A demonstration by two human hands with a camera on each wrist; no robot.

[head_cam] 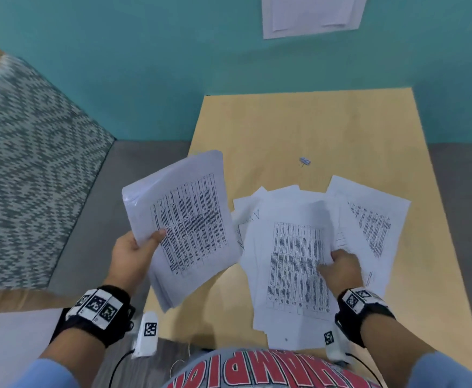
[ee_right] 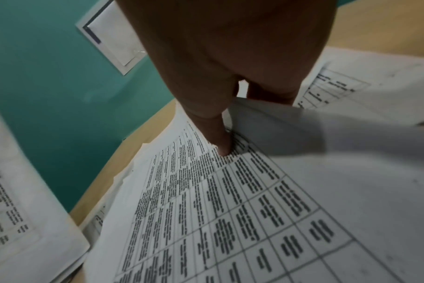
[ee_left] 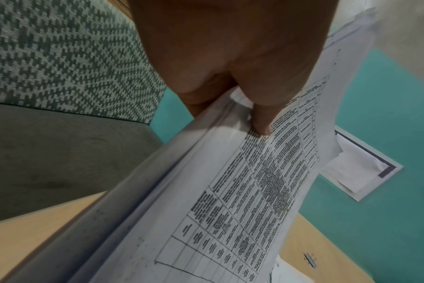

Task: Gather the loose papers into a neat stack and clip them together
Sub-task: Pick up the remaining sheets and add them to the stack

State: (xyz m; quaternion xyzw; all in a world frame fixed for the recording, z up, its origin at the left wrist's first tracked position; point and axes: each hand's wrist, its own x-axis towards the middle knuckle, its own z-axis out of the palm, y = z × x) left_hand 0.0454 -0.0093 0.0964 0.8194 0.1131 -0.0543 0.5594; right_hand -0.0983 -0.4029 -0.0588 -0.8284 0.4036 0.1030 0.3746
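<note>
Head view: left hand [head_cam: 134, 252] holds a wad [head_cam: 184, 222] of gathered sheets up off the table [head_cam: 271, 127], thumb on the printed face, fingers hidden under it; the sheets fan at the near edge, so the wad is not squared. Right hand [head_cam: 341, 266] curls down on the pile [head_cam: 293, 264] of loose sheets on the table, pinching up the right edge of the top sheet. More sheets splay out from under it, one [head_cam: 369, 214] off to the right. Clip [head_cam: 304, 161] lies alone further back on the table, well apart from both hands. Risks, as judgement: the one-thumb hold could let the wad slide apart or drop sheets; the right pinch may lift one sheet and drag or crease the rest; the pile overhangs the near table edge, so a pull could tip sheets off. The table is pale wood, small, set on grey floor against a teal wall with a paper notice [head_cam: 313, 15]; a patterned cushion [head_cam: 27, 163] sits to the left. Left wrist view: thumb [ee_left: 262, 118] presses the top sheet, fingers under it unseen; sheet edges are stepped, not flush; the clip shows low right. Right wrist view: thumb [ee_right: 220, 134] presses the printed sheet, whose edge curls up by the hidden fingers; teal wall and notice behind.
</note>
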